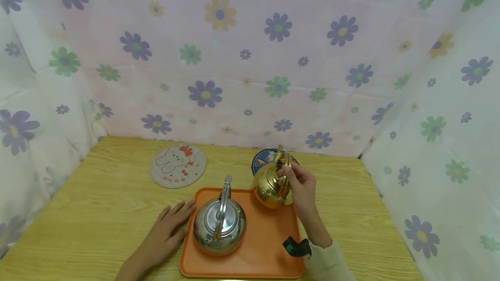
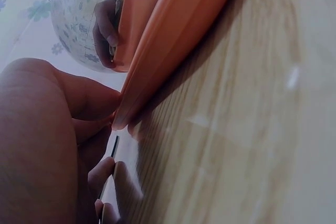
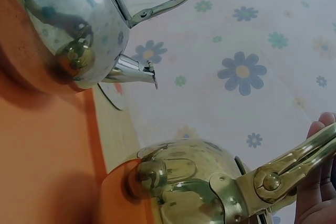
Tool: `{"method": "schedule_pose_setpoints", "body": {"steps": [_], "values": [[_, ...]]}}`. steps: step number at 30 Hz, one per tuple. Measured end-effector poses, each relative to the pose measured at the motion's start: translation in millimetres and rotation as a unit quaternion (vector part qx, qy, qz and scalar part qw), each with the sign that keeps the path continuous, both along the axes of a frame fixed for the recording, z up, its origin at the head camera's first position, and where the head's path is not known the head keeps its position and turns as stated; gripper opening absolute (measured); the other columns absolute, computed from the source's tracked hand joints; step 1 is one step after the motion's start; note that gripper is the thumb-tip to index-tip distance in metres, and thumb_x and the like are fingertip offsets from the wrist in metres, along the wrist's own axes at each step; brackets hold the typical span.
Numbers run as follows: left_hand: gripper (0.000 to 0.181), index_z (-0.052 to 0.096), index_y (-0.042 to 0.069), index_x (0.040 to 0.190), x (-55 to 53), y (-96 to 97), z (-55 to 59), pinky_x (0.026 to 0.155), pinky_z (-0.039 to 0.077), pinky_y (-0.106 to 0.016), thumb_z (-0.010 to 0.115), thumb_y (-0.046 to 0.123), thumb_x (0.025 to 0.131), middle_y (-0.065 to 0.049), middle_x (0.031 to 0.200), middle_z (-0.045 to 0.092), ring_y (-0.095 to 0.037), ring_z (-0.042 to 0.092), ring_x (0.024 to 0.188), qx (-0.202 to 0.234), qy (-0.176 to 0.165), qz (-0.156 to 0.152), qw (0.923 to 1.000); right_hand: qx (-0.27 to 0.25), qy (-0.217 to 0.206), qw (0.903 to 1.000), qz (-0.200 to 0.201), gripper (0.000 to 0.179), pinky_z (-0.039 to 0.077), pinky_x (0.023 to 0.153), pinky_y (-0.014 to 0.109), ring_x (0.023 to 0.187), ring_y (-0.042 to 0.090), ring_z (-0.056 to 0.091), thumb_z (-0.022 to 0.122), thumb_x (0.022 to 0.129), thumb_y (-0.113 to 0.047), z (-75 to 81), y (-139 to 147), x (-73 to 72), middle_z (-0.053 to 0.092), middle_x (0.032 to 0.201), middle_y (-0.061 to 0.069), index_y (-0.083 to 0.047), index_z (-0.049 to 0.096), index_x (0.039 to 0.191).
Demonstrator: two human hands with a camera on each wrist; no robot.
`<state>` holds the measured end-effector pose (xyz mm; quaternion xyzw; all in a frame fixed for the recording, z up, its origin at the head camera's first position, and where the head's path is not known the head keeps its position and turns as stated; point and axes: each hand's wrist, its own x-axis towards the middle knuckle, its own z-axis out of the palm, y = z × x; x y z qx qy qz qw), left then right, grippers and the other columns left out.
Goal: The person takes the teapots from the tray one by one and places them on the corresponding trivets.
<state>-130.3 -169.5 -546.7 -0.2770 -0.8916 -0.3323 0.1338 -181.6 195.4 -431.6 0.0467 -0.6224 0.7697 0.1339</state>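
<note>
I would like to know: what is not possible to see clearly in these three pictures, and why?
Round blue patterned mat: head view, partly hidden behind the shiny gold metal kettle.
Small red lettering on the round beige cartoon mat: head view, too small to read.
Top of the shiny silver metal kettle: left wrist view, cut off by the upper edge.
Right hand: right wrist view, cut off by the right edge.

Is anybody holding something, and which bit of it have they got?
The right hand holds the round, shiny gold metal kettle by its arched handle. The left hand touches the edge of the orange rectangular tray.
</note>
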Motion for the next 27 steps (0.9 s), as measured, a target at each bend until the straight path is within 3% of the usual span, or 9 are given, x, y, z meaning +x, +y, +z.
{"method": "schedule_pose_setpoints", "body": {"steps": [8,15,27], "values": [[0.049,0.056,0.01,0.146,0.2,-0.1,0.1,0.123,-0.002,-0.018,0.064,0.016,0.098,-0.008,0.151,0.054,-0.021,0.037,0.148,-0.001,0.009,-0.003,1.0,0.007,-0.01,0.9999,-0.011,0.04,0.059,0.069,0.022,0.081,0.009,0.069,0.055,0.104,-0.004,-0.2,-1,-3.7,0.074,0.088,-0.003,0.023,0.051,0.133],[0.049,0.057,0.009,0.146,1.6,0.5,2.0,0.122,-0.002,-0.017,0.064,0.016,0.098,-0.009,0.151,0.055,-0.033,0.043,0.143,-0.003,0.008,0.0,1.0,0.004,0.013,0.9999,-0.002,0.038,0.058,0.068,0.022,0.08,0.01,0.067,0.057,0.104,-0.007,-1.8,-3,-8.4,0.073,0.089,-0.001,0.02,0.056,0.131],[0.049,0.058,0.008,0.145,0.8,0.5,1.4,0.122,-0.002,-0.017,0.065,0.015,0.097,-0.01,0.149,0.056,-0.033,0.044,0.142,-0.003,0.014,-0.001,0.9999,0.01,0.018,0.9997,-0.011,0.039,0.059,0.066,0.022,0.069,0.01,0.066,0.059,0.104,-0.009,-4.5,-5,-16.8,0.071,0.087,0.007,0.02,0.057,0.129]]}}
